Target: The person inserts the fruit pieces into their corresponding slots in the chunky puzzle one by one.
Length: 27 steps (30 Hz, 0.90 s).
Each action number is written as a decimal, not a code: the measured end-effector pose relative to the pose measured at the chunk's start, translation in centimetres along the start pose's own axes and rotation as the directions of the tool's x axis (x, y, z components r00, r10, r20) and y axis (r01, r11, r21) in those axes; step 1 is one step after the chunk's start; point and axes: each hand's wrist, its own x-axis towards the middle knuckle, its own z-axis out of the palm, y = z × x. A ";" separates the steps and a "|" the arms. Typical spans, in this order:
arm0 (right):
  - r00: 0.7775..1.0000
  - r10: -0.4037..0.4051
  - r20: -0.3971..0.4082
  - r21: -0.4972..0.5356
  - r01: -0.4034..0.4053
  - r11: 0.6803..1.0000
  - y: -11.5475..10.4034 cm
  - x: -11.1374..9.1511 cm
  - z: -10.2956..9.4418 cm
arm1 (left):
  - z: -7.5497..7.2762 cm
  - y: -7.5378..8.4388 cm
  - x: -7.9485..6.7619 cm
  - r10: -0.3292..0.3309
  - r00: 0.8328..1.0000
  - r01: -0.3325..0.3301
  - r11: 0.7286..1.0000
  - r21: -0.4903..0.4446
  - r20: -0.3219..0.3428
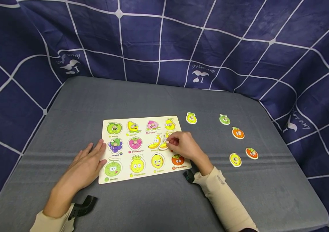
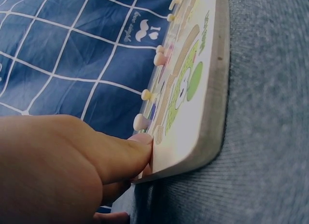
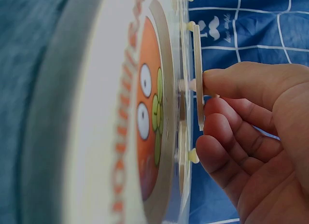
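A pale wooden fruit puzzle board [image 1: 125, 129] lies on the grey table. My left hand [image 1: 84, 167] rests along its left edge with fingers stretched out; in the left wrist view the thumb [image 2: 128, 154] touches the board's edge. My right hand [image 1: 184, 146] pinches a yellow banana puzzle piece [image 1: 163, 146] over the board, just right of the printed banana picture [image 1: 154, 141]. In the right wrist view this thin piece [image 3: 198, 64] stands apart from the board's surface, thumb and fingers at its near side. Part of the board's middle row is hidden under the right hand.
Right of the board lie loose pieces: a pineapple [image 1: 191, 119], a melon [image 1: 224, 120], an orange fruit [image 1: 238, 133], a persimmon [image 1: 252, 153] and a lemon [image 1: 235, 160]. Knobbed pieces such as the strawberry [image 1: 135, 145] sit in the board. A blue checked curtain [image 1: 141, 38] surrounds the table.
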 end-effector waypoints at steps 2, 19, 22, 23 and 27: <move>1.000 0.001 0.006 0.004 -0.001 1.000 -0.1 0.1 0.1 | 0.0 0.1 0.0 0.000 1.000 0.000 1.000 0.001 0.001; 0.999 -0.033 0.041 0.011 0.033 0.999 -0.6 1.0 0.8 | -0.1 0.5 0.1 -0.006 1.000 0.006 1.000 0.000 -0.003; 0.998 -0.029 0.050 0.017 0.028 0.999 -0.5 1.1 0.8 | -0.1 0.5 0.1 -0.008 1.000 0.008 1.000 0.002 -0.002; 0.998 -0.028 0.052 0.018 0.027 0.999 -0.5 1.1 0.8 | -0.1 0.5 0.2 -0.008 1.000 0.008 1.000 0.003 -0.002; 0.998 -0.026 0.060 0.016 0.026 1.000 -0.5 1.2 0.8 | -0.1 0.5 0.2 -0.010 1.000 0.010 1.000 0.002 -0.004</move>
